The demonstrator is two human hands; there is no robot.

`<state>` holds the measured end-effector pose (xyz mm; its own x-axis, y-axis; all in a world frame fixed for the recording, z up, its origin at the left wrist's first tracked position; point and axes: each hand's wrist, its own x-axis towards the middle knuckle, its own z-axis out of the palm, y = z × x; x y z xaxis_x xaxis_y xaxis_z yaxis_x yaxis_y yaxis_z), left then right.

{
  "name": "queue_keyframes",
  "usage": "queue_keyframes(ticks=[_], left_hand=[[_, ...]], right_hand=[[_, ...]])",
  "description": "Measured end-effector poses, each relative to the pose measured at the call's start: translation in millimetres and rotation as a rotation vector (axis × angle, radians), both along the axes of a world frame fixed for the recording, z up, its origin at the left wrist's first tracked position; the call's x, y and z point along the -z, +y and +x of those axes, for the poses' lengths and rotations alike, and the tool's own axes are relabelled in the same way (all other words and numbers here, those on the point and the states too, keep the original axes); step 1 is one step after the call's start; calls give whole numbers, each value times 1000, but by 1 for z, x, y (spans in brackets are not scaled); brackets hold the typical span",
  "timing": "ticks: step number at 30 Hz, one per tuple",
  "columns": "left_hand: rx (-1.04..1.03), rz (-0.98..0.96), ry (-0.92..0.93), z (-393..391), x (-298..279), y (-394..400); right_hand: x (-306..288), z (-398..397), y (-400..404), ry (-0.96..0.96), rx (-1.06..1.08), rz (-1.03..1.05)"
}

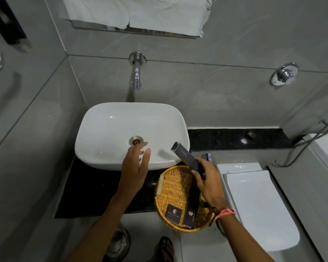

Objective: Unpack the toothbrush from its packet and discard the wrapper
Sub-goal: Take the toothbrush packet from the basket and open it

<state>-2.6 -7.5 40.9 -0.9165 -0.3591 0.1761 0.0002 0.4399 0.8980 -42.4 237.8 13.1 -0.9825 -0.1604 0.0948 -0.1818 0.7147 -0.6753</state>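
head view | looks steeply down, close over sink (95, 129) and basket (170, 178) | single view

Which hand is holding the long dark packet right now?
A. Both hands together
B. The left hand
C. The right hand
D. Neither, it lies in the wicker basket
C. The right hand grips the long dark packet by its lower end above the wicker basket, while the left hand is open and empty over the front of the sink.
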Motion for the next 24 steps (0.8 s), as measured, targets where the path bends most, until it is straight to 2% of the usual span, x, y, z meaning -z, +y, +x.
queue_keyframes(ticks=[2,4,8,12,15,19,24], left_hand=[[104,378,-129,2,-10,-6],[235,551,-200,6,-15,-9],[270,693,-256,16,-15,-8],[231,713,-226,24,-7,-11],[210,787,-183,29,1,-16],[242,1014,-134,34,12,-26],[197,967,-80,38,11,-27]], right_hand=[[-12,-6,6,49,-123,104],[-24,-12,8,81,-202,217],[-44,-23,2,157,-328,403],[-58,-29,-11,258,-392,545],[-68,-32,-20,332,-429,578],[-82,-38,-29,380,-469,591],[-93,-42,-41,394,-516,633]])
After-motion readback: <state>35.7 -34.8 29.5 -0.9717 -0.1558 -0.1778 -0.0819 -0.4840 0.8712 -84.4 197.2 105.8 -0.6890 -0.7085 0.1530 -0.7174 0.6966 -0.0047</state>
